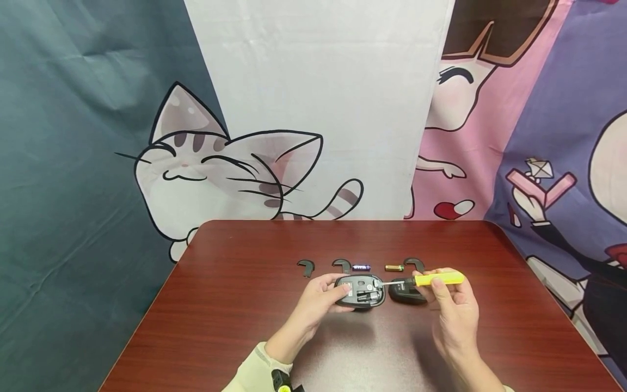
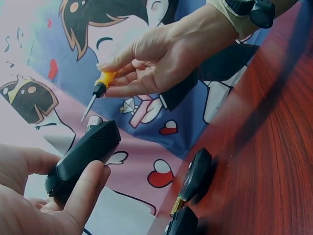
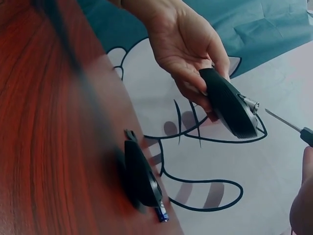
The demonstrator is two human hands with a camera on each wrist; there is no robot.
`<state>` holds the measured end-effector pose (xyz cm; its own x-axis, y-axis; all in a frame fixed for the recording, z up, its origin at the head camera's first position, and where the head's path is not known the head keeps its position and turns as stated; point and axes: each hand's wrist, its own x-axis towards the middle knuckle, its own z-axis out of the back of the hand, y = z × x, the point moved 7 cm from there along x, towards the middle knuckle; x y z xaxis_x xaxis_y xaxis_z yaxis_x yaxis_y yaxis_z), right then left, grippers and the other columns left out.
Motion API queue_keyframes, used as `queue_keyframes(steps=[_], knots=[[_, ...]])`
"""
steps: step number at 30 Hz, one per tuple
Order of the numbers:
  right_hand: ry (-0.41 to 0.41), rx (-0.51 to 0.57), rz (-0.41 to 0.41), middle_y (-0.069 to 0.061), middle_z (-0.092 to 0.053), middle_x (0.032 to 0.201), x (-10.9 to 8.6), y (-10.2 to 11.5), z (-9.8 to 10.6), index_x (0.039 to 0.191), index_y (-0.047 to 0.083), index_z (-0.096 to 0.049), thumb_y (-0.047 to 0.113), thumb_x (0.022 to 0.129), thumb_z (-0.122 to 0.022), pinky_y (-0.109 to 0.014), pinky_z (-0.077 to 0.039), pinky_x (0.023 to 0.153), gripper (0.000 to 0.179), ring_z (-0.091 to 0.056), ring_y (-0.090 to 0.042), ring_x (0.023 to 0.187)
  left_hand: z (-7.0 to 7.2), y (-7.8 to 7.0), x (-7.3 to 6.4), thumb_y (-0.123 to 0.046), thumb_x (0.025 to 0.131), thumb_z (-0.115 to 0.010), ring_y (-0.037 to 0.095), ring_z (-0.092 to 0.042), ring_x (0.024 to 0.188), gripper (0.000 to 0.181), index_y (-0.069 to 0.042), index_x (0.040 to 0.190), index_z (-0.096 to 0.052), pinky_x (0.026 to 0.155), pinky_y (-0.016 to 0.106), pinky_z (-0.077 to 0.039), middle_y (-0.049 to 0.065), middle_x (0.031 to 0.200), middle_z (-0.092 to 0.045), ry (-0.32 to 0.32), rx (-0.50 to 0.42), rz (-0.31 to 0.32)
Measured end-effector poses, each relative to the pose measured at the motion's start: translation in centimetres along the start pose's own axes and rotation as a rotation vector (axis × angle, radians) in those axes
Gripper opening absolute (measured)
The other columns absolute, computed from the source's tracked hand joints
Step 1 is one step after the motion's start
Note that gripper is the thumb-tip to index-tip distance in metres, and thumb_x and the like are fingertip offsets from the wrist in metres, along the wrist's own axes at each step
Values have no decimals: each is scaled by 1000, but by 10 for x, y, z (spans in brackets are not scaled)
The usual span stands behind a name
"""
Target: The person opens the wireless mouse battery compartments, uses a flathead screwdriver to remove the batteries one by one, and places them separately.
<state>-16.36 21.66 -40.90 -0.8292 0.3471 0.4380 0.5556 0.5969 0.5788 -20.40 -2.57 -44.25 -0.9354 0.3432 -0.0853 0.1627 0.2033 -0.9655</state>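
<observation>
My left hand (image 1: 320,294) grips a black computer mouse (image 1: 349,299) by its left end, underside up with the battery bay uncovered. A silvery piece (image 3: 250,104), perhaps a battery end, sticks up from the bay in both wrist views. My right hand (image 1: 453,305) holds a screwdriver (image 1: 439,279) by its yellow handle, with the shaft pointing left. In the right wrist view, the screwdriver tip (image 3: 267,111) is a short gap from the silvery piece. The held mouse is raised over the table.
Two more dark mice lie on the wooden table (image 1: 235,305): one on the right (image 1: 407,294), another (image 3: 142,174) mostly hidden below the held one in the head view. Behind them are a blue battery (image 1: 361,267), a gold-green battery (image 1: 394,268) and three curved black covers (image 1: 307,267).
</observation>
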Motion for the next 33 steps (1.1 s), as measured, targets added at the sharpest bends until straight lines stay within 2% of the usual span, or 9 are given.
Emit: queue_keyframes(steps=[6, 11, 16, 21, 27, 33], knots=[[-51, -80, -41, -20, -72, 98, 2, 3, 4, 111, -11, -58, -22, 95, -49, -35, -63, 83, 22, -76, -30, 91, 0, 0, -1, -7, 96, -65, 23, -72, 98, 44, 14, 133, -53, 80, 37, -65, 26, 120, -68, -3, 2, -4], [-88, -217, -72, -13, -75, 98, 4, 7, 9, 111, -6, -61, -19, 94, -53, -26, -64, 78, 23, -75, -18, 88, 0, 3, -1, -7, 95, -65, 25, -72, 98, 43, 13, 131, -55, 80, 36, -65, 26, 118, -69, -1, 8, 3], [-34, -271, -88, -12, -76, 101, 8, 10, 9, 115, -7, -60, -18, 95, -53, -25, -64, 79, 23, -75, -17, 91, 1, 4, -2, -6, 95, -65, 25, -73, 97, 41, 13, 131, -56, 80, 37, -65, 25, 117, -70, 5, 11, 3], [-10, -445, -121, -4, -76, 99, 11, 12, 12, 112, -1, -60, -15, 96, -55, -20, -62, 78, 22, -74, -12, 89, 1, 2, -2, -6, 95, -65, 25, -73, 98, 42, 13, 131, -55, 81, 38, -65, 26, 118, -69, 12, 15, -7], [42, -591, -110, -2, -77, 98, 15, 16, 12, 112, -10, -56, -17, 92, -60, -22, -63, 77, 21, -74, -11, 83, 2, 1, -3, -6, 95, -65, 25, -73, 97, 42, 13, 131, -55, 82, 39, -65, 26, 118, -69, 7, 21, -4], [149, -611, -118, -5, -75, 99, 17, 18, 8, 109, -12, -51, -18, 90, -62, -26, -64, 70, 23, -74, -14, 76, 5, 3, -4, -6, 94, -66, 25, -73, 96, 42, 12, 131, -55, 82, 39, -65, 25, 118, -70, -2, 31, 1]])
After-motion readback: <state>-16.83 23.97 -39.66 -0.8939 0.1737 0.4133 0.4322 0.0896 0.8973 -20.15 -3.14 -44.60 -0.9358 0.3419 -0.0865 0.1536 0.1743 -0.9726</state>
